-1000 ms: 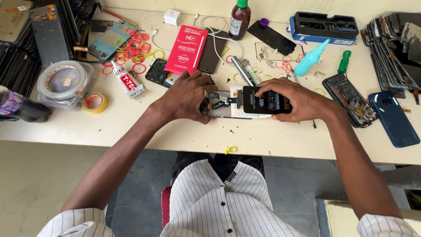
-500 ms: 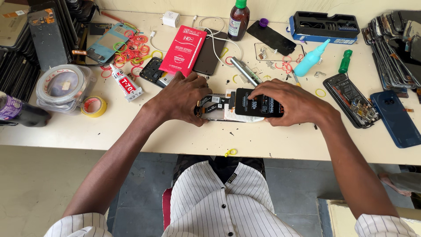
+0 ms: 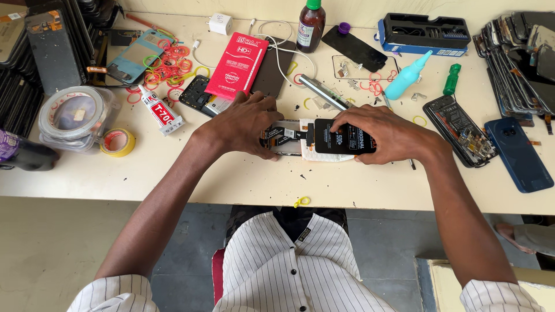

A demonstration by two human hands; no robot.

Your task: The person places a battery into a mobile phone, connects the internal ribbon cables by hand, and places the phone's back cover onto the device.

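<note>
One opened phone (image 3: 289, 137) lies flat at the middle of the cream surface (image 3: 243, 179), near the front edge, back cover off, innards up. Long axis runs left to right across the view, parallel to the front edge. One black battery (image 3: 341, 138) lies over its right half, same axis, on a white layer.

Left hand (image 3: 245, 124): palm down, fingers curled over the phone's left end, fingertips pressing on the frame. Loosely closed, gripping the phone's edge.

Right hand (image 3: 384, 133): palm down over the battery's right end, fingers bent and pinching the battery against the phone. Whether the battery is seated or loose, cannot tell.

Counts around:
- one red flat box (image 3: 238, 65), just behind the left hand, tilted
- one glue tube (image 3: 161, 110), white with red cap end, left of the hands
- two tape rolls: one clear stack (image 3: 75, 115), one yellow (image 3: 117, 141)
- one brown bottle (image 3: 311, 24) with green cap, upright, at the back
- one teal squeeze bottle (image 3: 407, 75), lying tilted
- one green screwdriver (image 3: 451, 79)
- one blue phone (image 3: 518, 153), back up, far right, beside another opened phone (image 3: 459, 130)
- one white charger plug (image 3: 220, 23)
- rubber bands (image 3: 167, 63), many, red and yellow; not countable
- one yellow band (image 3: 301, 201) at the front edge.
</note>
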